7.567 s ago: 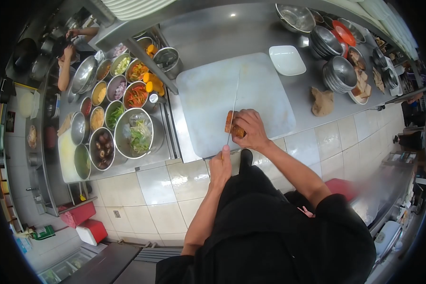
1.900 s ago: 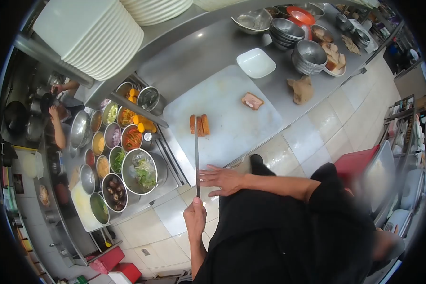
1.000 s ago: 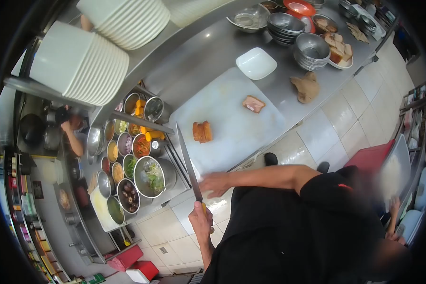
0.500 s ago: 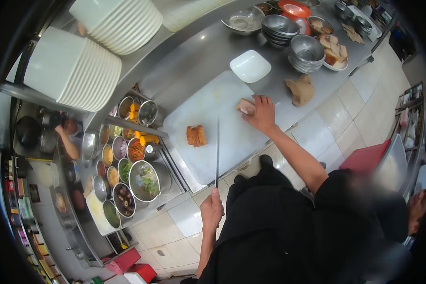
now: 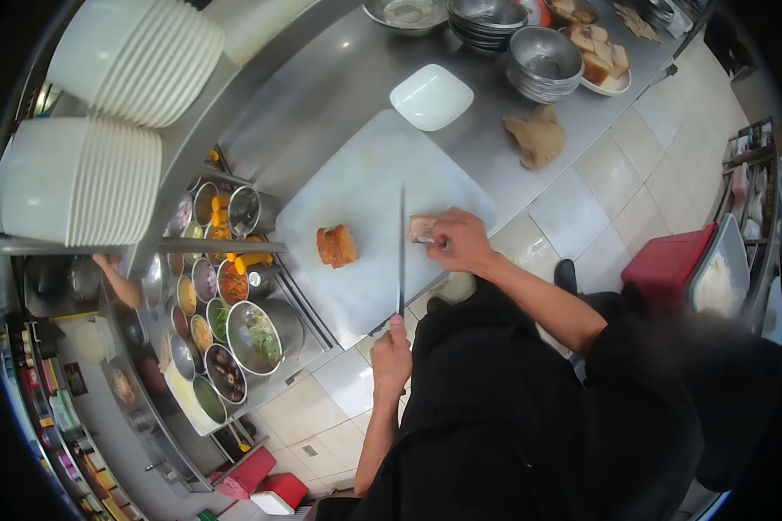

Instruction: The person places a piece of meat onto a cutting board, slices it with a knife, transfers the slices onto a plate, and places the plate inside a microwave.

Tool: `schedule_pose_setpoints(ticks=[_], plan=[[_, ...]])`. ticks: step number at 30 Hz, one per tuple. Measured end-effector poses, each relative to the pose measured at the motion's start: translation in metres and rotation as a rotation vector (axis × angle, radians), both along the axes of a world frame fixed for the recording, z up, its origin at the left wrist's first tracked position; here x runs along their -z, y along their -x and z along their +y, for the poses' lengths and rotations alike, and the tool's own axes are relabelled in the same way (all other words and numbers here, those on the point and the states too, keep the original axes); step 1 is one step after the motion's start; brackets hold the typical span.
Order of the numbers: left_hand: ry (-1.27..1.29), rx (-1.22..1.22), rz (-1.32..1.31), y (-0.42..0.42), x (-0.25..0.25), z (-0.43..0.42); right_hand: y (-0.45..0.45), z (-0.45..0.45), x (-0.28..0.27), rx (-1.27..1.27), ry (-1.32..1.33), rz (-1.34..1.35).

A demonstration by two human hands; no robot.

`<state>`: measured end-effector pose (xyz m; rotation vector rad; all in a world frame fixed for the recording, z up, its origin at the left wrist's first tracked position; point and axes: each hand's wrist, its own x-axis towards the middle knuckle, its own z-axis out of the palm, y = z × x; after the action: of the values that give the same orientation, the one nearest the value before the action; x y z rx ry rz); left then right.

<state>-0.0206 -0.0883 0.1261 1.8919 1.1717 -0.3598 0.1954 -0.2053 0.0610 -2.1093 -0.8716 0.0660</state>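
The left hand has its grip closed round the knife, which points straight ahead over the cutting board, and I see the meat piece ahead-right of that grip, beside the steel, held by the nearer right hand.

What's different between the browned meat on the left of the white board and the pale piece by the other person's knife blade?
The browned meat shows a reddish-brown surface, while the pale piece shows a pinkish-white face. Nothing touches the browned meat from above, whereas the right hand holds the pale piece near the knife. Both are on the white board.
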Motion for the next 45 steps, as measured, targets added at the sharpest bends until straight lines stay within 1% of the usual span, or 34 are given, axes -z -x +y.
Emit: schedule_pose_setpoints(ticks=[2, 3, 5, 6, 8, 9, 11, 12, 14, 15, 17, 21, 23, 24, 26, 27, 28, 29, 30, 32, 33, 35, 36, 38, 39, 41, 42, 44, 45], plan=[[0.028, -0.164, -0.001, 0.003, 0.001, 0.006, 0.000, 0.021, -0.020, -0.122, 0.289, 0.024], [0.028, -0.154, 0.004, 0.004, -0.002, 0.007, 0.000, 0.029, -0.018, -0.112, 0.289, 0.030], [0.090, -0.289, -0.029, 0.004, -0.009, 0.011, -0.003, 0.042, -0.015, -0.139, 0.401, -0.064], [0.074, -0.284, -0.052, 0.009, -0.003, 0.015, -0.006, 0.045, -0.015, -0.135, 0.401, -0.065], [0.061, -0.291, -0.063, 0.015, 0.000, 0.017, -0.010, 0.048, -0.021, -0.207, 0.550, 0.004], [0.048, -0.300, -0.073, 0.016, 0.001, 0.018, -0.011, 0.048, -0.023, -0.208, 0.550, -0.005], [0.071, -0.328, -0.088, 0.014, -0.004, 0.015, -0.012, 0.050, -0.026, -0.207, 0.589, 0.089], [0.094, -0.350, -0.092, 0.015, -0.005, 0.014, -0.012, 0.051, -0.028, -0.213, 0.586, 0.083], [0.088, -0.351, -0.119, 0.019, -0.002, 0.013, -0.014, 0.053, -0.035, -0.206, 0.595, 0.198], [0.086, -0.344, -0.140, 0.021, -0.001, 0.013, -0.016, 0.054, -0.038, -0.211, 0.592, 0.193], [0.107, -0.372, -0.148, 0.019, -0.011, 0.010, -0.019, 0.056, -0.043, -0.221, 0.523, 0.402], [0.118, -0.412, -0.156, 0.022, -0.020, 0.012, -0.016, 0.063, -0.045, -0.145, 0.544, 0.414], [0.106, -0.430, -0.169, 0.027, -0.023, 0.015, -0.012, 0.068, -0.052, -0.072, 0.470, 0.550], [0.100, -0.444, -0.179, 0.029, -0.025, 0.016, -0.013, 0.072, -0.052, -0.076, 0.464, 0.545], [0.100, -0.488, -0.201, 0.033, -0.029, 0.018, -0.011, 0.083, -0.042, -0.239, 0.194, 0.747], [0.106, -0.529, -0.219, 0.036, -0.031, 0.019, -0.011, 0.090, -0.027, -0.245, 0.186, 0.743], [0.098, -0.531, -0.226, 0.040, -0.032, 0.022, -0.011, 0.096, -0.007, -0.164, 0.097, 0.788], [0.099, -0.541, -0.233, 0.045, -0.032, 0.024, -0.011, 0.101, -0.002, -0.084, 0.008, 0.831], [0.103, -0.553, -0.244, 0.049, -0.031, 0.025, -0.012, 0.102, 0.004, -0.095, 0.003, 0.823], [0.097, -0.579, -0.253, 0.054, -0.029, 0.026, -0.005, 0.102, 0.006, -0.136, -0.139, 0.673], [0.097, -0.597, -0.254, 0.056, -0.028, 0.026, 0.001, 0.107, 0.006, -0.141, -0.139, 0.667], [0.103, -0.607, -0.252, 0.058, -0.023, 0.026, 0.010, 0.124, 0.007, -0.275, -0.135, 0.550], [0.111, -0.614, -0.241, 0.060, -0.021, 0.026, 0.010, 0.133, 0.007, -0.277, -0.137, 0.543], [0.125, -0.606, -0.260, 0.063, -0.017, 0.025, 0.010, 0.148, 0.003, -0.186, -0.166, 1.290], [0.138, -0.600, -0.273, 0.063, -0.015, 0.025, 0.010, 0.152, 0.001, -0.194, -0.167, 1.281], [0.150, -0.622, -0.283, 0.061, -0.018, 0.024, 0.017, 0.153, -0.008, 0.075, -0.023, 0.970], [0.157, -0.631, -0.278, 0.062, -0.017, 0.024, 0.021, 0.154, 0.001, 0.068, -0.019, 0.962], [0.172, -0.650, -0.280, 0.063, -0.015, 0.023, 0.026, 0.153, 0.019, -0.013, -0.048, 0.580], [0.160, -0.647, -0.292, 0.065, -0.014, 0.023, 0.027, 0.151, 0.024, -0.022, -0.041, 0.575]])
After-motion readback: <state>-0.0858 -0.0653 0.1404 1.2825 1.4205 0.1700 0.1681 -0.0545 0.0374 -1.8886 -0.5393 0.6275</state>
